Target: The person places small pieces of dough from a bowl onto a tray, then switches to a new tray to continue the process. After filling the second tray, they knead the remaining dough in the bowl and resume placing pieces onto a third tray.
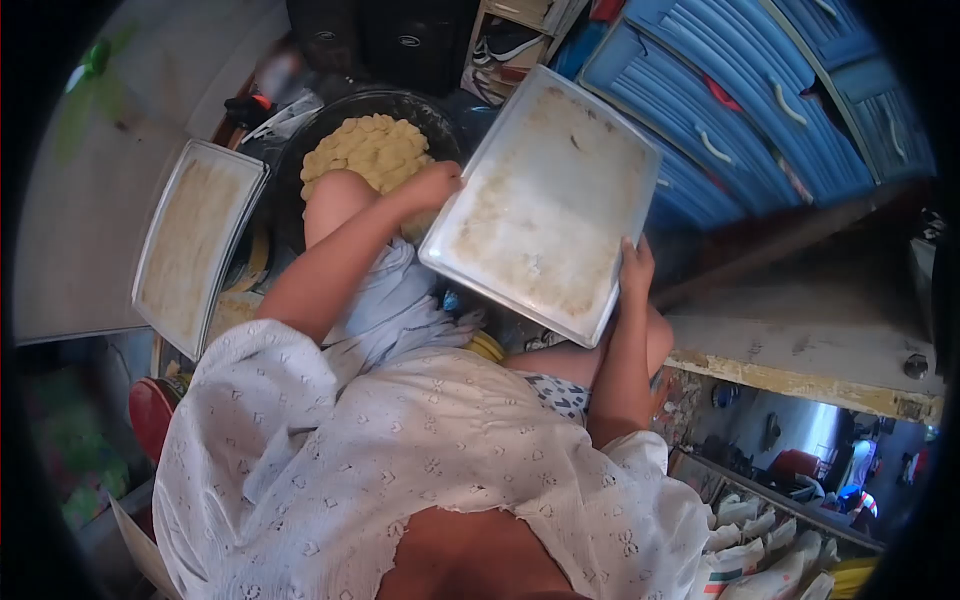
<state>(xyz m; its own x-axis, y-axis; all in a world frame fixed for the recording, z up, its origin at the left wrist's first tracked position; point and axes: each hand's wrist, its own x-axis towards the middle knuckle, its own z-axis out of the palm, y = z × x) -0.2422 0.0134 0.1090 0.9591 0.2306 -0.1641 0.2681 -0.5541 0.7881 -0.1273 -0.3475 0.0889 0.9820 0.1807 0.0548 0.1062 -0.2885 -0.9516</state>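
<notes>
A rectangular metal tray with brown stains is held tilted above my lap. My left hand grips its left edge, fingers closed. On the opposite side, my right hand holds the lower right edge. Just beyond my left hand, a heap of yellowish dough-like lumps lies in a large dark round basin. To the far left leans another stained tray, apparently stacked with at least one more. Parts of both hands' fingers are hidden at the held tray's edges.
Blue drawers stand at the upper right. A wooden ledge runs along the right side, with packages below it. Dark bags and a shoe shelf are behind the basin. A green fan is at the upper left.
</notes>
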